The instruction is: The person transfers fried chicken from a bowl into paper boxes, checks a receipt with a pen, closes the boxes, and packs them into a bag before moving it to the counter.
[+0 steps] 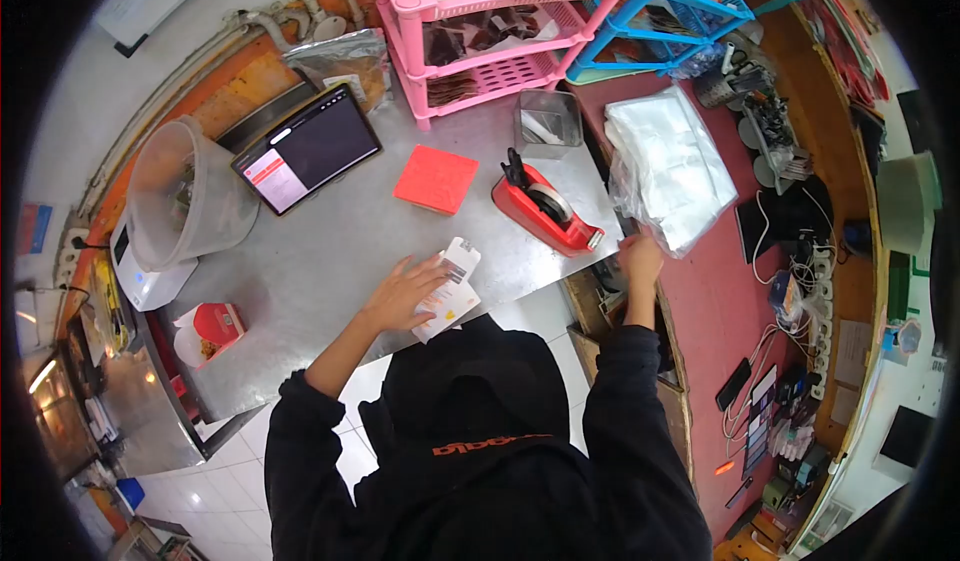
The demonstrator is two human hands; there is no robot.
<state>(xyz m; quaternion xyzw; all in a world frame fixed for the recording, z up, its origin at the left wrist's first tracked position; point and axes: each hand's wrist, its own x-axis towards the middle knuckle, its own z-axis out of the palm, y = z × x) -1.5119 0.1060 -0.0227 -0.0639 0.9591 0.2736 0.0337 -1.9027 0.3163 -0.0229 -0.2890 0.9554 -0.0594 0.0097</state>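
Observation:
A flat white carton (458,291) with small printing lies near the front edge of the metal table. My left hand (405,296) rests on it with fingers stretched out and the thumb apart. At the right, my right hand (640,259) has its fingers closed at the near corner of a stack of clear plastic bags (672,166), seemingly pinching a bag's edge. Between the hands and farther back stands a red tape dispenser (545,206). A stack of red paper squares (436,179) lies beyond the carton.
A tablet (308,149) leans at the back left beside a clear plastic tub (185,201) on a white scale (150,276). A red-and-white food box (210,333) stands at left. Pink shelves (410,51) and blue shelves (650,56) rise behind. Cables and a power strip (822,311) lie right.

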